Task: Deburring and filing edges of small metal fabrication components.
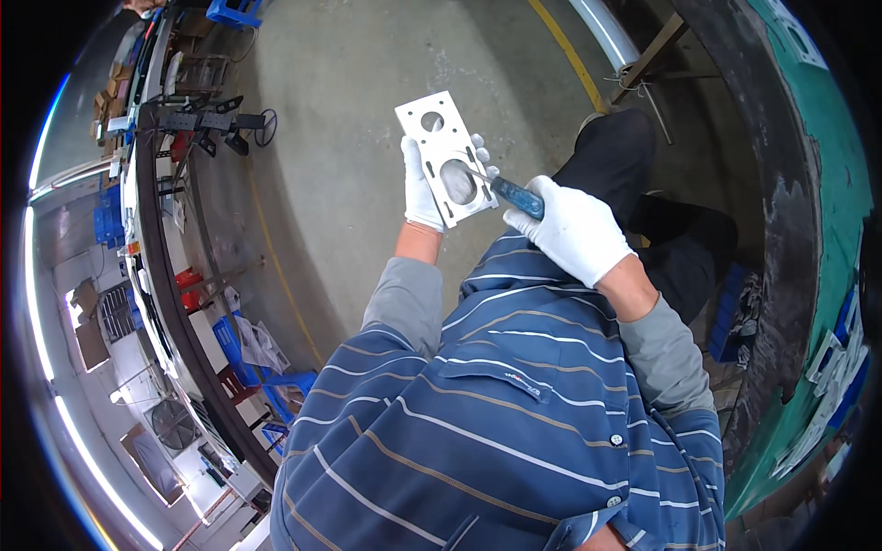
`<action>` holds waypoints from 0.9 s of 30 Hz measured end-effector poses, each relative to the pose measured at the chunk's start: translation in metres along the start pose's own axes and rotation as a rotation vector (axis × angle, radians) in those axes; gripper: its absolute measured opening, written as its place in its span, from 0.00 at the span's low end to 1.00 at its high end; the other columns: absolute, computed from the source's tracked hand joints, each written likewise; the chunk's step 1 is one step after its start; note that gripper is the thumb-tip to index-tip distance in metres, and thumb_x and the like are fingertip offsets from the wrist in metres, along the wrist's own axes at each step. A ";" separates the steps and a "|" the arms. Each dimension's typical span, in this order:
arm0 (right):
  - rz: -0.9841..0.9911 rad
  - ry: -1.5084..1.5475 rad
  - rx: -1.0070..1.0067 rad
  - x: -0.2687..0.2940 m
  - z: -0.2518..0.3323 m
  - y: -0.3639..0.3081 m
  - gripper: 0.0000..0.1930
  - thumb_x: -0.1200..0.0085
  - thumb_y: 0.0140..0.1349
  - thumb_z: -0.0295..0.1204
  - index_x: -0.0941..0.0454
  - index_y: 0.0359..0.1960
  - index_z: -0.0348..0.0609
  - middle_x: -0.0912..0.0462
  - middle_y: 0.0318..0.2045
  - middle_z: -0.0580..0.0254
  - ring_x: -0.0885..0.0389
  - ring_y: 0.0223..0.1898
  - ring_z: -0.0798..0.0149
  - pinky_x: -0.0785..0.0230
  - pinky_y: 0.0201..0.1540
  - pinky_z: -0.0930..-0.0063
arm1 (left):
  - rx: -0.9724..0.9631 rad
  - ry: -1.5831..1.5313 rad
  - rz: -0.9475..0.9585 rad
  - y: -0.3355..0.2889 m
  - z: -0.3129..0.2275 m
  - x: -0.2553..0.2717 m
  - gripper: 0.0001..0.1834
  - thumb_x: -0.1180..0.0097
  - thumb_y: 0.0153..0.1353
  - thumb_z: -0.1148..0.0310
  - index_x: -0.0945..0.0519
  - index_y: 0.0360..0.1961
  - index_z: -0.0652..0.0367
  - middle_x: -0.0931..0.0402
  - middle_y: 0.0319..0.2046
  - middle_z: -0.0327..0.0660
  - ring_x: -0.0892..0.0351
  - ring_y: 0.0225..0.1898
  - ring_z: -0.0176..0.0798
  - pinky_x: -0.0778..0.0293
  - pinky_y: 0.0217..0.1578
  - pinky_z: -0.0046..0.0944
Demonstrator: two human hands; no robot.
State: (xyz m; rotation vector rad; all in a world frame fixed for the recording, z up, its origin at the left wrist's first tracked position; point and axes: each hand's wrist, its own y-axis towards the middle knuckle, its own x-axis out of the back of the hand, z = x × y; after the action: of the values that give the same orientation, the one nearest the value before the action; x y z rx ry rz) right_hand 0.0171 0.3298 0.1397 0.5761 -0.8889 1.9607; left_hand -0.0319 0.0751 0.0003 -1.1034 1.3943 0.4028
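Observation:
A flat, white metal plate (445, 140) with two large round holes, slots and small holes is held up in front of me. White-gloved, my left hand (421, 188) grips it from behind, thumb along its left edge and fingertips showing past its right edge. In my right hand (579, 230), also gloved, is a tool with a translucent blue handle (520, 197), perhaps a deburring tool or screwdriver. Its thin metal shaft points at the rim of the plate's lower, larger hole. Whether the tip touches the rim, I cannot tell.
On the right stands a green-topped bench (831, 138) with a dark edge. Left of me runs a long worktable (165, 230) with black brackets (207, 122). Blue stools (287, 390) are near it. A metal tube (606, 37) lies at the upper right. My legs are right of the plate.

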 end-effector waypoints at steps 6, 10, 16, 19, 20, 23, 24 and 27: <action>-0.046 -0.043 -0.014 -0.002 -0.002 0.006 0.20 0.41 0.73 0.48 0.19 0.45 0.40 0.12 0.32 0.53 0.12 0.29 0.52 0.21 0.38 0.66 | -0.058 -0.060 -0.005 -0.008 0.004 -0.001 0.56 0.54 0.60 0.17 0.27 0.68 0.61 0.20 0.56 0.55 0.17 0.54 0.58 0.20 0.56 0.64; -0.045 -0.050 0.019 -0.009 -0.002 0.007 0.20 0.41 0.73 0.48 0.19 0.45 0.41 0.12 0.31 0.54 0.12 0.29 0.52 0.21 0.37 0.66 | -0.023 -0.052 -0.019 -0.012 0.016 -0.006 0.57 0.54 0.60 0.17 0.27 0.68 0.61 0.20 0.56 0.55 0.17 0.54 0.59 0.20 0.55 0.65; -0.017 -0.061 0.061 -0.011 0.013 0.005 0.19 0.42 0.73 0.48 0.21 0.44 0.42 0.13 0.30 0.55 0.12 0.28 0.53 0.21 0.36 0.65 | 0.054 -0.153 0.119 -0.014 0.022 -0.011 0.55 0.51 0.58 0.17 0.28 0.71 0.52 0.21 0.58 0.56 0.18 0.56 0.57 0.19 0.52 0.68; -0.019 -0.060 0.007 -0.003 0.008 0.009 0.19 0.42 0.73 0.48 0.21 0.43 0.42 0.13 0.30 0.55 0.12 0.28 0.54 0.21 0.36 0.65 | -0.017 -0.048 0.004 -0.016 0.019 -0.006 0.57 0.53 0.59 0.16 0.27 0.69 0.57 0.20 0.56 0.57 0.17 0.54 0.59 0.19 0.53 0.67; -0.021 -0.060 -0.021 0.000 0.005 0.010 0.19 0.42 0.73 0.48 0.21 0.43 0.43 0.13 0.30 0.56 0.12 0.28 0.54 0.21 0.36 0.65 | -0.052 0.004 -0.053 -0.016 0.018 -0.005 0.58 0.55 0.59 0.16 0.26 0.68 0.60 0.20 0.55 0.58 0.16 0.53 0.61 0.19 0.53 0.67; -0.027 -0.069 -0.014 -0.002 0.007 0.007 0.18 0.42 0.73 0.47 0.21 0.43 0.43 0.13 0.29 0.56 0.12 0.28 0.54 0.21 0.36 0.64 | -0.036 0.019 -0.035 -0.016 0.017 -0.005 0.58 0.56 0.60 0.15 0.26 0.67 0.62 0.19 0.54 0.60 0.15 0.52 0.62 0.19 0.53 0.68; -0.031 -0.077 0.021 -0.004 0.009 0.004 0.18 0.42 0.73 0.47 0.21 0.43 0.43 0.13 0.29 0.56 0.12 0.28 0.54 0.21 0.36 0.64 | 0.014 -0.019 0.038 -0.016 0.017 -0.005 0.58 0.57 0.60 0.16 0.26 0.67 0.62 0.19 0.54 0.60 0.15 0.52 0.62 0.19 0.53 0.68; -0.039 -0.095 0.090 -0.009 0.009 0.002 0.17 0.42 0.73 0.46 0.21 0.43 0.43 0.13 0.29 0.56 0.12 0.28 0.53 0.21 0.36 0.64 | 0.116 -0.093 0.185 -0.015 0.017 -0.006 0.57 0.58 0.61 0.16 0.26 0.68 0.61 0.19 0.55 0.61 0.15 0.51 0.63 0.20 0.54 0.70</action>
State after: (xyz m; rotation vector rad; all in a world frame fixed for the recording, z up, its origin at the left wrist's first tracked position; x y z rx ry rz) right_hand 0.0204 0.3173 0.1388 0.7384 -0.8441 1.9587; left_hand -0.0109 0.0837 0.0082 -0.8546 1.4235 0.4941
